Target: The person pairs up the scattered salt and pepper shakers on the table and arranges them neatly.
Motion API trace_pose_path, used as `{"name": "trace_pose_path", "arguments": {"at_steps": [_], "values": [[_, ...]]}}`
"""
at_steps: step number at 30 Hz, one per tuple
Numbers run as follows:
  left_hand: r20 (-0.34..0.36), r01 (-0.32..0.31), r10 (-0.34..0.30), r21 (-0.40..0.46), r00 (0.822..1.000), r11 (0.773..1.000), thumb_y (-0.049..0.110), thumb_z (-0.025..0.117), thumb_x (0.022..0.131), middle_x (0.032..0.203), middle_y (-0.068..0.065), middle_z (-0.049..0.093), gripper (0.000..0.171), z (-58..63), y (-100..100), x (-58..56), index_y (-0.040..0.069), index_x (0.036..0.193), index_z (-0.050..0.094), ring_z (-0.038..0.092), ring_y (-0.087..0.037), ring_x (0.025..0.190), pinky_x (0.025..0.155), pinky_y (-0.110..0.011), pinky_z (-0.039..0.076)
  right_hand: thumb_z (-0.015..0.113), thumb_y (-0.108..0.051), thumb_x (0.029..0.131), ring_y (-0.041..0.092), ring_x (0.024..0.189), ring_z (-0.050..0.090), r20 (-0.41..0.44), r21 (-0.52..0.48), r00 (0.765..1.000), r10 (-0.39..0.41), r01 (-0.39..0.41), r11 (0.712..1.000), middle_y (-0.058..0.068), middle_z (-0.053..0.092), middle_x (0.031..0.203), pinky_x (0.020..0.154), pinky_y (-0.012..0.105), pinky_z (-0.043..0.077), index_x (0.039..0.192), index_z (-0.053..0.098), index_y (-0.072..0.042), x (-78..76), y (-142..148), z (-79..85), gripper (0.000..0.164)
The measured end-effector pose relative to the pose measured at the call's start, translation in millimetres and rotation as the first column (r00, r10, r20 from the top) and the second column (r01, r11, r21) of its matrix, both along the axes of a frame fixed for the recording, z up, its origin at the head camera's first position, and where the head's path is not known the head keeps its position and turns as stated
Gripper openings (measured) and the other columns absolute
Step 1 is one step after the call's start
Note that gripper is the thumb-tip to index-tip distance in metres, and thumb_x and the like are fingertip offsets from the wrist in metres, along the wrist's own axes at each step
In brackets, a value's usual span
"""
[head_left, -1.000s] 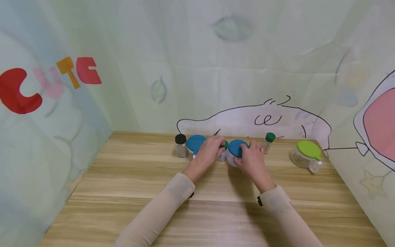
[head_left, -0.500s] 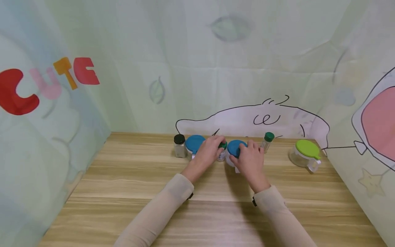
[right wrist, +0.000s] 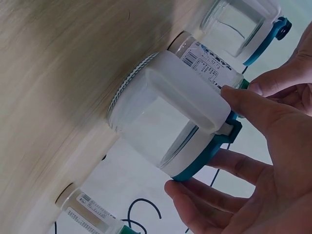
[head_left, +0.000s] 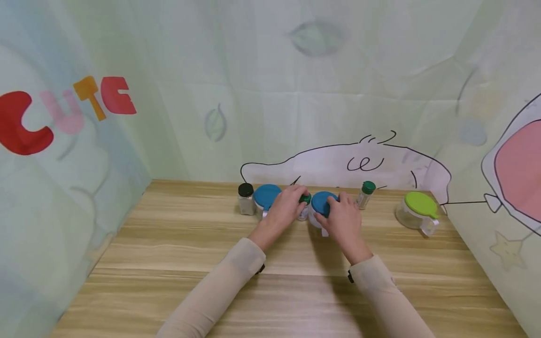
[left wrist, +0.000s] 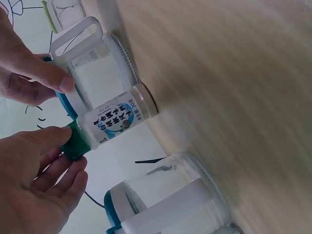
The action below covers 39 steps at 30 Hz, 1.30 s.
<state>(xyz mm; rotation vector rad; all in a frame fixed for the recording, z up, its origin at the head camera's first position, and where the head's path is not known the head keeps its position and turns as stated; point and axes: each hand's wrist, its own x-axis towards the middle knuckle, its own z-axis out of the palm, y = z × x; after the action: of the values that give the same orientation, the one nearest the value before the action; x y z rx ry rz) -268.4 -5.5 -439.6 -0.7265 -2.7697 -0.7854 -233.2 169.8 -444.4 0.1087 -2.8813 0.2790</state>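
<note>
My left hand (head_left: 287, 204) pinches the green cap of a small spice bottle (left wrist: 114, 117) between thumb and fingers. The bottle has a printed label and stands upright on the table. Right beside it, my right hand (head_left: 344, 218) grips a clear jar (right wrist: 151, 117) around its blue lid (head_left: 322, 203), thumb on the near side and fingers on the far side. The jar's white handle (right wrist: 183, 92) faces the front of the table. A second blue-lidded jar (head_left: 267, 196) stands just left of the spice bottle, partly hidden behind my left hand.
A black-capped shaker (head_left: 246, 201) stands at the row's left end. Right of my right hand stands another green-capped bottle (head_left: 365, 194); farther right is a green-lidded jar (head_left: 419, 212) with a handle. A printed cloth (head_left: 190, 94) rises behind the wooden table (head_left: 190, 253).
My right hand has shifted slightly left, and the jar's white handle has come into view at the front. My left hand keeps its hold on the spice bottle's cap.
</note>
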Motion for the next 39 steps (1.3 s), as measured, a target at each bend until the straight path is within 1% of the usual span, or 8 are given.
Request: {"name": "trace_pose_path", "arguments": {"at_steps": [5,11,14,18,21,28,32,39], "values": [[-0.015,0.001,-0.001,0.018,1.0,1.0,0.011,0.072,0.103,0.132,-0.01,0.067,0.024,-4.1,-1.0,0.5,0.007,0.126,0.068,0.065,-0.027,0.122,0.102,-0.039,0.057,0.083,-0.045,0.09,0.043,0.112,0.061,0.021,-0.044,1.0,0.015,-0.014,0.999,0.027,0.058,0.122,0.094,0.06,0.056,0.131,0.066,0.001,0.2,1.7,-0.9,0.064],[-0.041,0.007,-0.005,0.034,0.999,0.999,0.013,0.074,0.101,0.131,-0.009,0.066,0.026,-7.0,-1.1,0.6,0.007,0.126,0.068,0.065,-0.025,0.121,0.102,-0.038,0.057,0.081,-0.047,0.092,0.046,0.121,0.059,0.03,-0.078,0.999,0.035,-0.032,0.996,0.027,0.057,0.129,0.104,0.063,0.05,0.134,0.063,0.002,0.8,7.8,-0.2,0.068],[-0.04,0.003,-0.001,0.047,0.999,0.999,0.017,0.075,0.101,0.133,-0.009,0.064,0.028,-7.7,-0.5,1.4,0.007,0.126,0.067,0.065,-0.026,0.122,0.104,-0.038,0.056,0.08,-0.048,0.092,0.047,0.125,0.057,0.02,-0.104,0.999,0.048,-0.045,0.994,0.028,0.057,0.134,0.105,0.066,0.048,0.136,0.063,0.001,2.1,12.5,1.4,0.068],[-0.034,0.006,-0.004,0.063,0.999,0.998,0.025,0.074,0.102,0.135,-0.009,0.062,0.034,-7.4,1.1,2.5,0.007,0.13,0.066,0.066,-0.026,0.121,0.104,-0.038,0.057,0.08,-0.048,0.093,0.047,0.127,0.055,-0.026,-0.174,0.998,0.053,-0.056,0.983,0.027,0.057,0.139,0.105,0.066,0.048,0.136,0.064,-0.001,3.2,21.8,2.0,0.066],[-0.055,0.021,-0.018,0.054,0.998,0.998,0.028,0.073,0.103,0.136,-0.008,0.061,0.037,-8.3,3.0,2.3,0.007,0.132,0.065,0.065,-0.025,0.122,0.104,-0.038,0.057,0.08,-0.045,0.093,0.049,0.127,0.055,-0.069,-0.221,0.997,0.044,-0.058,0.974,0.027,0.056,0.141,0.105,0.066,0.048,0.137,0.064,-0.001,4.1,31.0,2.3,0.065],[-0.141,0.041,-0.04,0.003,0.989,0.999,0.034,0.071,0.104,0.14,-0.008,0.061,0.035,-9.6,9.5,3.4,0.009,0.128,0.069,0.06,-0.025,0.131,0.111,-0.038,0.052,0.08,-0.039,0.094,0.051,0.11,0.061,-0.153,-0.25,0.988,0.027,-0.065,0.966,0.029,0.056,0.134,0.09,0.062,0.054,0.136,0.064,0.002,6.3,58.6,7.4,0.06],[-0.155,0.048,-0.047,0.001,0.987,0.999,0.035,0.07,0.104,0.143,-0.009,0.061,0.034,-9.8,14.0,5.1,0.01,0.128,0.069,0.058,-0.026,0.135,0.115,-0.041,0.048,0.08,-0.035,0.094,0.052,0.11,0.061,-0.174,-0.247,0.985,-0.007,-0.037,0.968,0.03,0.057,0.131,0.087,0.064,0.053,0.133,0.064,0.001,8.4,76.5,10.7,0.056],[-0.184,0.064,-0.064,-0.006,0.981,0.998,0.034,0.07,0.104,0.141,-0.008,0.062,0.029,-10.3,19.9,6.1,0.011,0.123,0.07,0.058,-0.025,0.134,0.116,-0.042,0.047,0.077,-0.034,0.095,0.054,0.117,0.056,-0.152,-0.225,0.986,-0.072,0.037,0.974,0.033,0.056,0.134,0.094,0.069,0.048,0.134,0.063,0.003,10.4,111.6,13.0,0.056]]}}
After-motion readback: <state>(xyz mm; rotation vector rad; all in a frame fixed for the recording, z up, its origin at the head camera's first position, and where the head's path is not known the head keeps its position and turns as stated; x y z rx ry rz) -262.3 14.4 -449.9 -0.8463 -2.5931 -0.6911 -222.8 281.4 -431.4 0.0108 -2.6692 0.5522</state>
